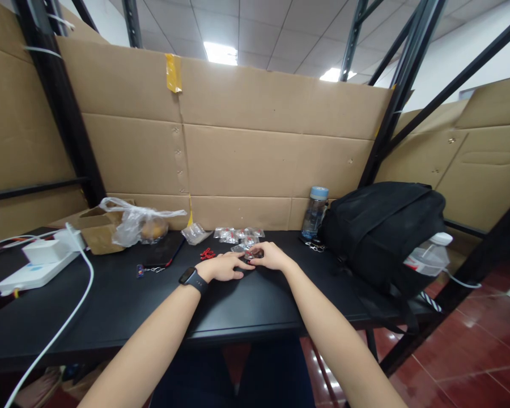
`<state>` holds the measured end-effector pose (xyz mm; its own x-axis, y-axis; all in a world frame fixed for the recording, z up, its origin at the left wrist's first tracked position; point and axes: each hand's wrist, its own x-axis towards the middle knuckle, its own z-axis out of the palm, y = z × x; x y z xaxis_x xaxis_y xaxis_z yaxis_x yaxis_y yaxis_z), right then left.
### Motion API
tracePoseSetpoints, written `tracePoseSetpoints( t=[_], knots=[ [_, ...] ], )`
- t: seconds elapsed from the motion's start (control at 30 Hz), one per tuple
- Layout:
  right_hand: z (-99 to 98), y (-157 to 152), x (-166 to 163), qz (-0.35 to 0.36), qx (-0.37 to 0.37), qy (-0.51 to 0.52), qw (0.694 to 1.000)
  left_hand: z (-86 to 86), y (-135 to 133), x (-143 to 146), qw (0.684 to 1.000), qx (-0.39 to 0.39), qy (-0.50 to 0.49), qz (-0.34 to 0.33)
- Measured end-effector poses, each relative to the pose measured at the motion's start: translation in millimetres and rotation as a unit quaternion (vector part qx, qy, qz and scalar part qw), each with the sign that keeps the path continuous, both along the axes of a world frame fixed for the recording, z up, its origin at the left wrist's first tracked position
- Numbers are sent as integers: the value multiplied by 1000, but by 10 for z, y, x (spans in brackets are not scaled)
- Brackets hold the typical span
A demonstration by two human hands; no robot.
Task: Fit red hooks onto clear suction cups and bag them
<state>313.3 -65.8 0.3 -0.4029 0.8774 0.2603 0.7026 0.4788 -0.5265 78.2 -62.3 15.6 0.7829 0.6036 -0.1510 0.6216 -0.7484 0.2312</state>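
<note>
My left hand [226, 266], with a dark watch [190, 277] on its wrist, lies low on the black table, fingers stretched out and apart. Its fingertips reach the near side of a small clear plastic packet [253, 255] with something dark in it. From the other side my right hand [274, 256] pinches that packet between thumb and fingers; the fingers partly hide what is inside. Just behind lie several more clear packets [238, 233] with small red bits in them. Left of my hands is a small red object [207, 254], its kind too small to make out.
Along the back stand a bagged item [142, 224], a clear plastic bag [194, 233] and a water bottle [315, 212]. A black backpack [386, 226] fills the right side. A dark pouch [164, 254] and a white power strip [38, 272] with a trailing cable lie left. Cardboard panels [255, 153] wall the table.
</note>
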Motion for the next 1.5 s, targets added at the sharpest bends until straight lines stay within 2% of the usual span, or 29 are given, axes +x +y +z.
tracePoseSetpoints(
  t=[0.2, 0.47, 0.67, 1.1, 1.3, 1.5],
  knots=[
    [-88, 111, 95, -1, -21, 22, 1000, 2, 6, 2, 1000, 0, 1, 4],
    [25, -17, -5, -27, -15, 3, 1000, 14, -9, 8, 1000, 2, 6, 5],
    [38, -13, 11, -27, -9, -2, 1000, 9, -3, 11, 1000, 0, 6, 12],
    [224, -125, 216, 65, -51, -35, 996, 0, 1, 7, 1000, 2, 15, 25],
    [241, -135, 210, 75, -43, -43, 995, 25, 24, -50, 1000, 3, -14, -12],
    [289, -178, 198, 108, -63, -21, 992, 21, 30, -59, 1000, -5, 1, -6]
  ],
)
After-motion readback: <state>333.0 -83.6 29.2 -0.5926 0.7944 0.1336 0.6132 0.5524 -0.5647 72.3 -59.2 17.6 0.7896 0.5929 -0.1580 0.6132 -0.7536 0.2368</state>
